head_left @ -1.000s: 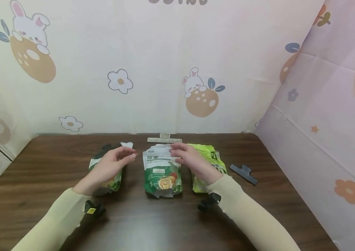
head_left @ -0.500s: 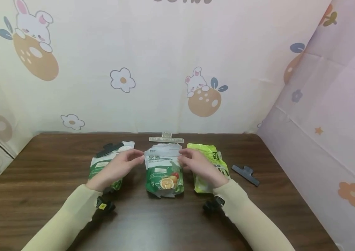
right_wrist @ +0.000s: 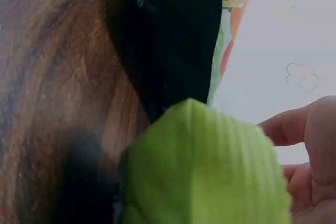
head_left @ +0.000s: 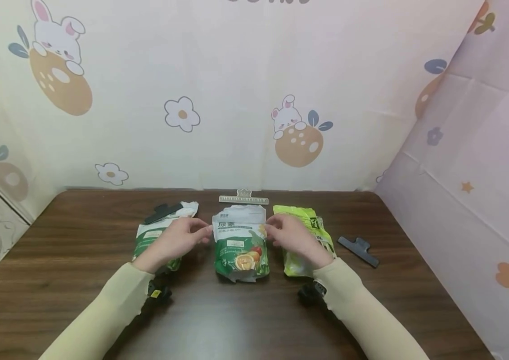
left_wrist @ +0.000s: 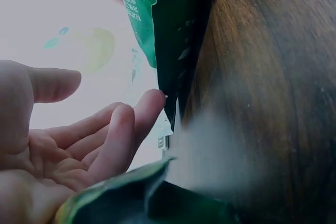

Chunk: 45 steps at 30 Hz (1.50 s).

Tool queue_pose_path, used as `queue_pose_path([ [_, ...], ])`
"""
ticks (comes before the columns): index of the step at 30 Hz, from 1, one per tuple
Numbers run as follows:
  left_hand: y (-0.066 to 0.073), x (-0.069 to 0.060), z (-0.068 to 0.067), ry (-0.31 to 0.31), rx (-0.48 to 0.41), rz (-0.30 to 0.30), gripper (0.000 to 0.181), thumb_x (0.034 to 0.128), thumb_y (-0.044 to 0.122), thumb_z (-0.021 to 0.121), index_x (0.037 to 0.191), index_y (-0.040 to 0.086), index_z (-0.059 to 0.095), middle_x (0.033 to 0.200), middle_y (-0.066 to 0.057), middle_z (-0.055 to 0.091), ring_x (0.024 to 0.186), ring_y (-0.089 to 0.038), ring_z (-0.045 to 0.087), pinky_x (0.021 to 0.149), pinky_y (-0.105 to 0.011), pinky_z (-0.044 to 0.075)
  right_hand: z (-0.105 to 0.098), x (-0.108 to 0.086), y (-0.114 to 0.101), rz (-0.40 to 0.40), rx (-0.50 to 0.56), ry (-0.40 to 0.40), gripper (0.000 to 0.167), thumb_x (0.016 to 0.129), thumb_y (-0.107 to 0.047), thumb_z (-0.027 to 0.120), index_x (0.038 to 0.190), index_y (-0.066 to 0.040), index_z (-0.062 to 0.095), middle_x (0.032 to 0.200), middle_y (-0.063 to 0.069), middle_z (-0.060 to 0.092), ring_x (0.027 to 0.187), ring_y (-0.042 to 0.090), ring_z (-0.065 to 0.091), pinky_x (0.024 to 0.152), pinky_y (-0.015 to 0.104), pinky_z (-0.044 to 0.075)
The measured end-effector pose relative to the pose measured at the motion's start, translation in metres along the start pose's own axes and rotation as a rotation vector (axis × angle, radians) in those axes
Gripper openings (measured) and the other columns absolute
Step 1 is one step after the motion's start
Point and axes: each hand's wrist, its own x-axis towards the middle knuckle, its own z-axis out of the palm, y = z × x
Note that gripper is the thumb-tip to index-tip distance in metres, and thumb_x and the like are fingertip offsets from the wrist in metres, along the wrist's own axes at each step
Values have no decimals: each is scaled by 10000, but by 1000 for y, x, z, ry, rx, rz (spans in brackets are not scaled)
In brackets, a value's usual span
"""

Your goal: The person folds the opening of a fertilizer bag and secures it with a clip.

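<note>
In the head view a green and white pouch (head_left: 240, 250) with fruit printed on it lies in the middle of the table. My left hand (head_left: 177, 242) is at its left edge; in the left wrist view a fingertip meets a dark green pouch side, thumb held apart from loosely bent fingers. My right hand (head_left: 297, 237) is at the right edge, fingertips close to the pouch; contact there is unclear. Under the left forearm side lies a second green and white pouch (head_left: 148, 237). A lime-green bag (head_left: 297, 215) lies partly beneath the right hand and hides fingers in the right wrist view.
On the left pouch rests a black clip (head_left: 162, 213). A pale, ruler-like clip (head_left: 243, 199) lies behind the middle pouch, by the table's back edge. To the right is a dark grey clip (head_left: 359, 251). Patterned cloth (head_left: 231, 145) rises behind the wooden table (head_left: 218, 325).
My left hand has moved right to the middle pouch's edge. The right hand has drawn off its upper right corner to the side. The pouches lie where they were; the head view has shifted slightly.
</note>
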Motion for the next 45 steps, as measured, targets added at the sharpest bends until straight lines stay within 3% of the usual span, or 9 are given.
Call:
queue_pose_path([
  [8, -1, 4, 5, -60, 49, 41, 355, 1013, 325, 580, 1221, 50, 659, 1002, -28, 725, 866, -127, 693, 902, -473, 481, 3, 2, 4, -9, -135, 7, 334, 989, -259, 614, 1228, -28, 644, 940, 49, 696, 673, 127, 645, 620, 311, 526],
  [14, -1, 4, 7, -75, 108, 44, 358, 1019, 341, 566, 1237, 72, 657, 968, 9, 717, 897, -121, 666, 886, -454, 494, 6, 2, 2, -23, -153, -4, 377, 987, -281, 622, 1261, -23, 629, 970, 58, 702, 684, 125, 642, 623, 314, 520],
  [19, 1, 0, 8, -84, 114, 38, 374, 1008, 365, 569, 1255, 98, 655, 1072, 13, 707, 959, -134, 654, 914, -467, 490, 7, 3, 6, -8, -111, -21, 410, 993, -293, 615, 1310, -34, 599, 1021, 82, 697, 708, 129, 661, 645, 322, 534],
  [25, 2, -1, 7, -125, -43, 21, 418, 1014, 352, 569, 1292, 45, 622, 1077, -40, 709, 988, -173, 669, 974, -497, 455, 5, 5, 13, 35, 67, -55, 387, 1001, -244, 611, 1312, -16, 588, 1036, 99, 685, 818, 179, 694, 730, 334, 570],
  [31, 1, 0, 1, -145, -204, 3, 471, 1028, 326, 556, 1343, -25, 557, 1158, -121, 696, 1092, -262, 654, 891, -427, 504, 1, 7, 13, 68, 251, -84, 373, 1018, -194, 573, 1316, 29, 554, 1165, 163, 648, 943, 234, 690, 785, 346, 573],
  [34, 1, 2, -3, -155, -262, 15, 518, 1032, 316, 545, 1377, -68, 504, 1197, -154, 686, 1141, -292, 637, 886, -423, 498, -2, 8, 12, 103, 330, -80, 382, 1023, -188, 555, 1335, 31, 526, 1162, 188, 647, 950, 252, 693, 786, 354, 575],
  [38, 0, 3, -7, -171, -379, -20, 550, 1035, 312, 538, 1418, -72, 445, 1233, -155, 672, 1167, -281, 629, 944, -463, 475, -4, 8, 10, 150, 430, -59, 410, 1023, -179, 535, 1376, 16, 462, 1136, 213, 649, 937, 263, 695, 769, 371, 579],
  [43, -3, 4, -12, -185, -563, -93, 613, 1013, 337, 582, 1437, -67, 403, 1241, -166, 667, 1162, -273, 636, 1021, -511, 424, -8, 7, 10, 137, 484, -39, 500, 1020, -197, 545, 1451, -33, 353, 1060, 222, 655, 876, 276, 701, 731, 397, 586],
  [45, -4, 3, -13, -187, -588, -97, 632, 1007, 338, 594, 1449, -63, 386, 1237, -171, 667, 1170, -291, 629, 1029, -513, 415, -9, 7, 9, 115, 474, -43, 515, 1022, -215, 548, 1465, -51, 342, 1013, 205, 656, 847, 273, 700, 713, 399, 587],
])
